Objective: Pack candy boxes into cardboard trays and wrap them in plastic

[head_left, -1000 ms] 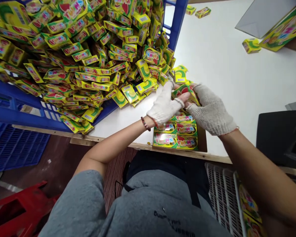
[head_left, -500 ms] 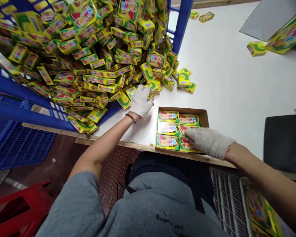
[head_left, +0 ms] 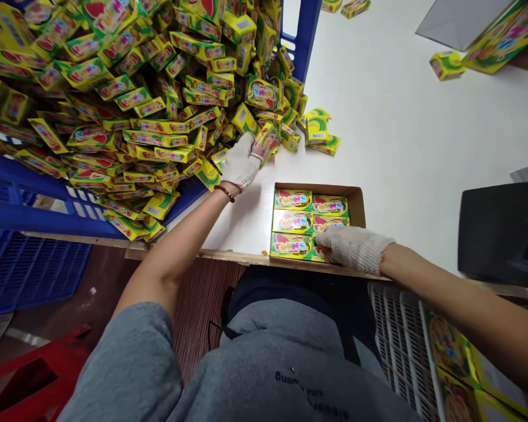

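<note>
My left hand [head_left: 243, 161], in a white knit glove, is closed on a small yellow-green Twins box [head_left: 266, 140] at the near edge of a large pile of the same boxes [head_left: 158, 126]. The box stands tilted and a little blurred between thumb and fingers. My right hand [head_left: 352, 247], gloved too, reaches into an open brown carton [head_left: 358, 205]. Two columns of Twins boxes lie label up in it. Its bent fingers are closed at the lower right box [head_left: 317, 252], which they partly cover; the fingertips are mostly hidden.
A blue plastic crate [head_left: 305, 41] lies tipped, its boxes spilling onto the white table [head_left: 400, 129]. Several loose boxes [head_left: 319, 130] lie beyond the carton. A black object [head_left: 495, 234] stands at right, a printed carton [head_left: 501, 44] at far right. Below are a red stool [head_left: 39, 369] and a white crate [head_left: 400, 346].
My left hand has lifted and tilted a Twins box from the pile's edge. My right hand has shifted slightly toward the carton's near edge. The whole view has moved a little.
</note>
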{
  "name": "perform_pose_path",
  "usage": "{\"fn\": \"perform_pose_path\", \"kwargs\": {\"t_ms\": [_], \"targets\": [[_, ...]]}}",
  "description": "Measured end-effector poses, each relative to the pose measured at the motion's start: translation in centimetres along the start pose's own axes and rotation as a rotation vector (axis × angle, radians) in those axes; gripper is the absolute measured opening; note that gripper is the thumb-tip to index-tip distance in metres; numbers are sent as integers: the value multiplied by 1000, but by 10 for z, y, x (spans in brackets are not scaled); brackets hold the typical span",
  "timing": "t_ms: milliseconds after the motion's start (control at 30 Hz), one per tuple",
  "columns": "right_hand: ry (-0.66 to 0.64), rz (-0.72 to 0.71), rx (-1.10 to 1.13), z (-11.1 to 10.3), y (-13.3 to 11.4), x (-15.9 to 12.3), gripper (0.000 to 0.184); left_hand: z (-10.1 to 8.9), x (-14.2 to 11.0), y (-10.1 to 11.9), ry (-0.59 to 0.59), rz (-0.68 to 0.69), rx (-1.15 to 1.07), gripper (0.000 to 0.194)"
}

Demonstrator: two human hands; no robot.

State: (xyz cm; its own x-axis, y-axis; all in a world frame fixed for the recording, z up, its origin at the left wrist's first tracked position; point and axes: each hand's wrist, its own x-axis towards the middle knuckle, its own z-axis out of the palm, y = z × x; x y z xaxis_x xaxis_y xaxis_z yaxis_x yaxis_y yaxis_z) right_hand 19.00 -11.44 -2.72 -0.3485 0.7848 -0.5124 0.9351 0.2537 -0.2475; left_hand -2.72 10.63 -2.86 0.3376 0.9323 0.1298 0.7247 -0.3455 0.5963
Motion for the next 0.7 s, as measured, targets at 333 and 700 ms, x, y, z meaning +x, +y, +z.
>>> {"fn": "perform_pose_path", "kwargs": {"t_ms": [333,700], "targets": [[708,242,320,-55,27,-20,40,-8,-65,75,-414,260,-257,30],[563,68,735,-65,31,-25,39,21,-107,99,-254,199,-379,28]]}}
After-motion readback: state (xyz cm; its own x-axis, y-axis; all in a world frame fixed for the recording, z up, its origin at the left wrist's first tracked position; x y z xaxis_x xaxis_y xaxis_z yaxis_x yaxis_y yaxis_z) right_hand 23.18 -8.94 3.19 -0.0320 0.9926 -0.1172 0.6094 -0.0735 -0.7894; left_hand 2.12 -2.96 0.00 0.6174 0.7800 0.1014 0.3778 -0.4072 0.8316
